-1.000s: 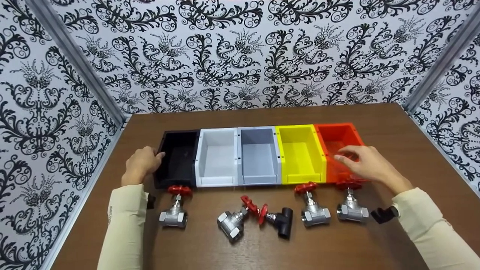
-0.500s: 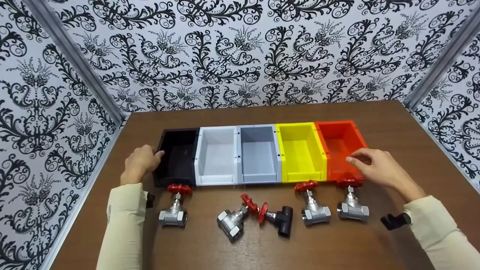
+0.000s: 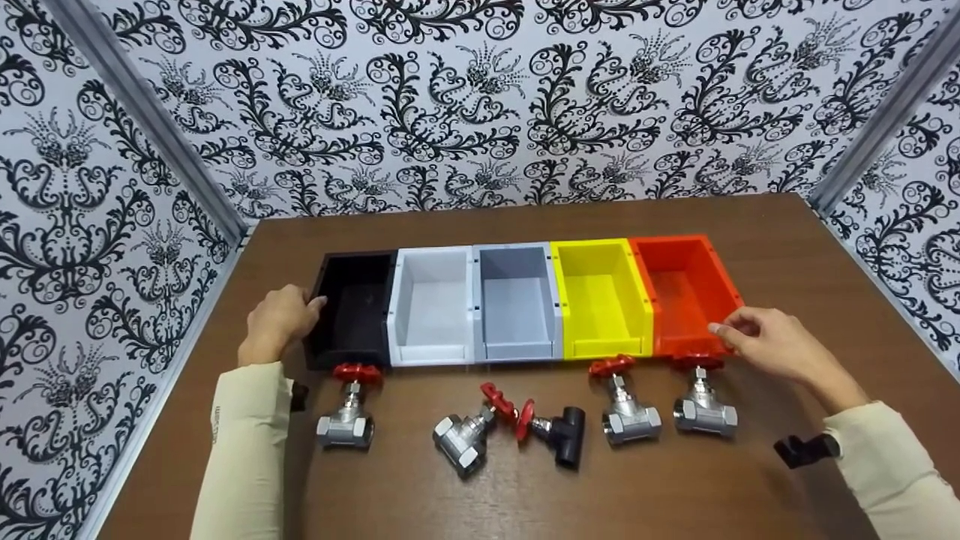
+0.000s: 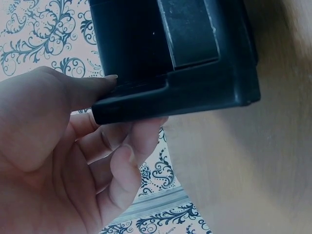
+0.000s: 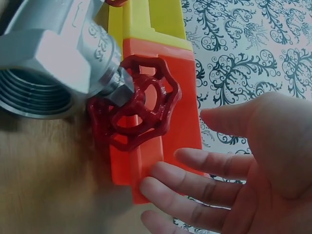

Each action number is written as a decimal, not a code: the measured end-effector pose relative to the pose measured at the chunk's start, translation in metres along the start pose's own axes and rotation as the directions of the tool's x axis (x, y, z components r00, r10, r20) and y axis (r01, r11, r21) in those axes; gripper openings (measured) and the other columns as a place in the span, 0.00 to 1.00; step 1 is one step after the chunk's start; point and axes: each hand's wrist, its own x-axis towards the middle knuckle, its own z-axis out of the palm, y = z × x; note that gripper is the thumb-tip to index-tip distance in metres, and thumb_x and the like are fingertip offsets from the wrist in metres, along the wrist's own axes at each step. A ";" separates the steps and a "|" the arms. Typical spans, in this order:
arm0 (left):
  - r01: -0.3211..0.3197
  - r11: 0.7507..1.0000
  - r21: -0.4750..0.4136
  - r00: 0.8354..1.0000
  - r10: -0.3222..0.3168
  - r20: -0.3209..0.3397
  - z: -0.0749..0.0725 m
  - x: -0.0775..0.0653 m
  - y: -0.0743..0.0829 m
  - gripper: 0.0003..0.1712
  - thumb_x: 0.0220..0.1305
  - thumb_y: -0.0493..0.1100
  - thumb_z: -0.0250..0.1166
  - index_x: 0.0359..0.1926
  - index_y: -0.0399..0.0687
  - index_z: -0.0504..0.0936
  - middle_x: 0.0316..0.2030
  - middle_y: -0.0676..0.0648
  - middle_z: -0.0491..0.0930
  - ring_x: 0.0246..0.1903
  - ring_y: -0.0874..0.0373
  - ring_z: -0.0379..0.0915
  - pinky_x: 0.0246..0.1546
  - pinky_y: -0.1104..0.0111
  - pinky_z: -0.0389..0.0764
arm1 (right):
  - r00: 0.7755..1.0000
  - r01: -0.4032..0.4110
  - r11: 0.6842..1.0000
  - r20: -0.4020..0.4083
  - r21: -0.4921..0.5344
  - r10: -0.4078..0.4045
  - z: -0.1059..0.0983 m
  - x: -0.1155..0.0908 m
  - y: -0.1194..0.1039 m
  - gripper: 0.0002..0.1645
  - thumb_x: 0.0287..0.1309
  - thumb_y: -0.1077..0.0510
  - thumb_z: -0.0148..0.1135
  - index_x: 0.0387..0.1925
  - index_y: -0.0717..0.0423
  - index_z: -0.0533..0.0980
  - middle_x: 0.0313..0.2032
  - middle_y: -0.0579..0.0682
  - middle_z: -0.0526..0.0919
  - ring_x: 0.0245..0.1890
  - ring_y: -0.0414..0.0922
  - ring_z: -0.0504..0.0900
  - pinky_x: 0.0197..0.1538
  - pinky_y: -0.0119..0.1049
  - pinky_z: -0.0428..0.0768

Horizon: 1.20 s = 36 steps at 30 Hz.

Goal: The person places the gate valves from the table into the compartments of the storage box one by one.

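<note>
Brown tabletop [image 3: 525, 502], scroll-patterned walls [image 3: 480, 112] rising behind and both sides; row of coloured bins [image 3: 517, 307] mid-table; left hand [image 3: 281, 322] pinching outer side of black bin [image 3: 356, 311]; right hand [image 3: 776, 345] just beside red bin [image 3: 679, 300], thumb and fingers apart; five valves [image 3: 631, 424] in front.

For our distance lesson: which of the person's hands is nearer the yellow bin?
Right. The right hand is by the red bin, which adjoins the yellow bin; the left hand holds the black bin, beyond the white bin and gray bin.
</note>
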 end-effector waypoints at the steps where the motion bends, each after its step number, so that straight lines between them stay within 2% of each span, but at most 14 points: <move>1: 0.000 1.000 0.000 1.000 0.000 0.002 0.000 0.000 0.000 0.24 0.72 0.56 0.53 0.32 0.40 0.78 0.44 0.27 0.79 0.42 0.32 0.77 0.39 0.42 0.74 | 1.000 -0.004 1.000 0.008 0.005 0.004 0.000 0.000 0.001 0.24 0.69 0.44 0.58 0.42 0.63 0.81 0.30 0.51 0.83 0.30 0.45 0.78 0.32 0.36 0.75; 8: -0.012 1.000 0.003 1.000 0.012 -0.004 0.001 0.000 0.000 0.24 0.72 0.55 0.53 0.39 0.38 0.81 0.49 0.24 0.78 0.47 0.28 0.76 0.41 0.40 0.74 | 0.998 -0.040 0.997 0.041 0.068 0.038 0.002 -0.007 0.004 0.26 0.70 0.43 0.56 0.43 0.64 0.80 0.32 0.53 0.84 0.32 0.47 0.83 0.32 0.35 0.79; 14: -0.010 1.000 0.000 1.000 0.010 -0.008 0.001 -0.001 0.000 0.24 0.72 0.55 0.52 0.38 0.38 0.81 0.49 0.24 0.78 0.47 0.28 0.76 0.42 0.39 0.73 | 0.985 -0.134 0.972 0.137 0.192 0.108 0.004 -0.012 0.010 0.32 0.71 0.40 0.52 0.47 0.69 0.78 0.36 0.56 0.85 0.34 0.48 0.84 0.35 0.38 0.84; 19: -0.006 1.000 0.003 1.000 0.006 0.008 0.002 0.000 0.000 0.23 0.73 0.56 0.51 0.39 0.40 0.80 0.50 0.25 0.78 0.48 0.28 0.75 0.42 0.39 0.73 | 0.959 -0.230 0.920 0.233 0.318 0.160 0.008 -0.015 0.015 0.37 0.72 0.39 0.50 0.51 0.74 0.74 0.38 0.58 0.85 0.35 0.48 0.85 0.38 0.40 0.85; 24: -0.010 1.000 0.004 1.000 0.010 0.007 0.002 0.001 -0.001 0.23 0.73 0.56 0.51 0.38 0.40 0.79 0.49 0.25 0.78 0.48 0.28 0.75 0.42 0.39 0.73 | 0.937 -0.294 0.869 0.300 0.399 0.180 0.013 -0.018 0.023 0.38 0.73 0.39 0.48 0.53 0.75 0.72 0.40 0.57 0.86 0.36 0.46 0.86 0.39 0.41 0.85; 29: -0.014 1.000 0.003 1.000 0.014 0.000 0.003 0.001 -0.001 0.23 0.73 0.55 0.51 0.35 0.39 0.78 0.46 0.26 0.79 0.45 0.29 0.77 0.40 0.40 0.74 | 0.916 -0.355 0.797 0.351 0.488 0.194 0.017 -0.019 0.028 0.42 0.73 0.37 0.46 0.57 0.78 0.68 0.42 0.57 0.87 0.39 0.48 0.88 0.43 0.42 0.85; 33: -0.012 1.000 0.001 1.000 0.012 0.000 0.003 0.001 -0.001 0.23 0.73 0.55 0.51 0.35 0.40 0.79 0.46 0.26 0.79 0.45 0.29 0.77 0.40 0.40 0.73 | 0.905 -0.381 0.759 0.381 0.528 0.190 0.018 -0.021 0.028 0.45 0.73 0.36 0.44 0.61 0.79 0.65 0.45 0.57 0.86 0.42 0.48 0.87 0.45 0.42 0.85; 36: -0.012 1.000 0.003 1.000 0.012 -0.001 0.002 0.000 0.000 0.23 0.73 0.55 0.51 0.36 0.40 0.79 0.48 0.25 0.78 0.47 0.28 0.76 0.41 0.39 0.74 | 0.898 -0.393 0.745 0.399 0.539 0.185 0.019 -0.022 0.029 0.47 0.73 0.34 0.42 0.62 0.79 0.64 0.47 0.56 0.86 0.43 0.47 0.87 0.46 0.41 0.84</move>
